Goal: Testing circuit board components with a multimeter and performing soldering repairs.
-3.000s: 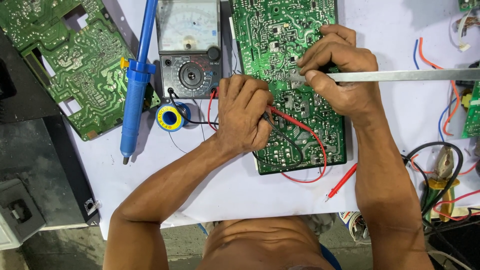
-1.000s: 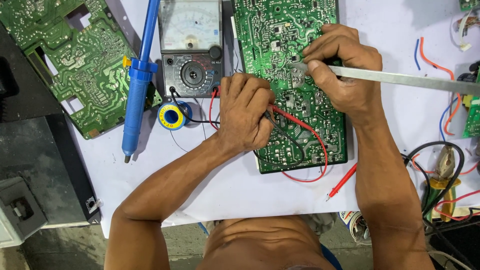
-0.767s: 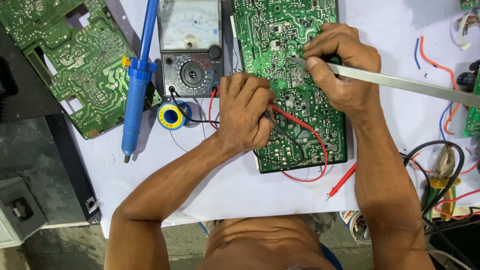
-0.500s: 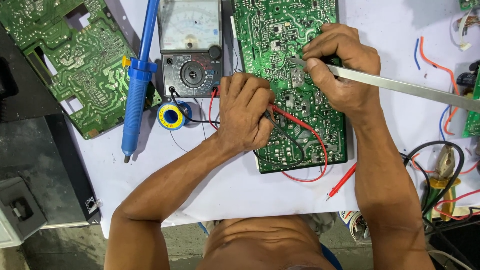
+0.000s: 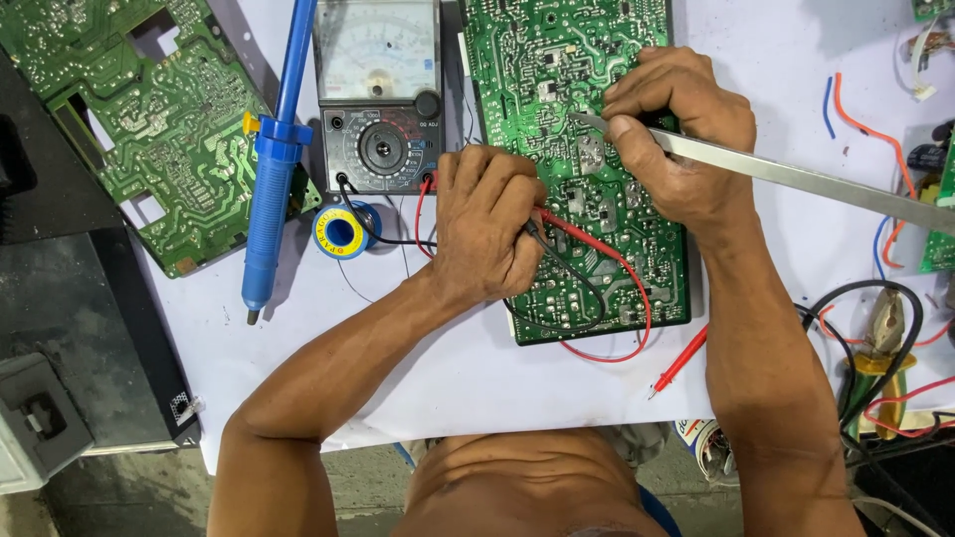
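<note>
A green circuit board [image 5: 557,60] lies solder side up on the white table sheet. My left hand [image 5: 492,224] rests on the board's left edge, closed around two meter probes whose red lead [image 5: 617,264] and black lead [image 5: 572,288] loop over the board. My right hand [image 5: 676,134] grips a long flat metal tool [image 5: 796,179] near its tip. The tip touches the board's upper middle, and the shaft slants away down to the right. An analog multimeter [image 5: 378,94] sits just left of the board.
A blue desoldering pump [image 5: 274,169] and a solder spool [image 5: 341,232] lie left of the meter, beside a second green board [image 5: 149,129]. A loose red probe [image 5: 681,360] lies near the front edge. Pliers [image 5: 880,348] and tangled wires crowd the right; a dark box [image 5: 80,328] stands left.
The metal tool's far end has swung downward, from level to slanting down to the right. My right hand shifted slightly with it. My left hand stayed put.
</note>
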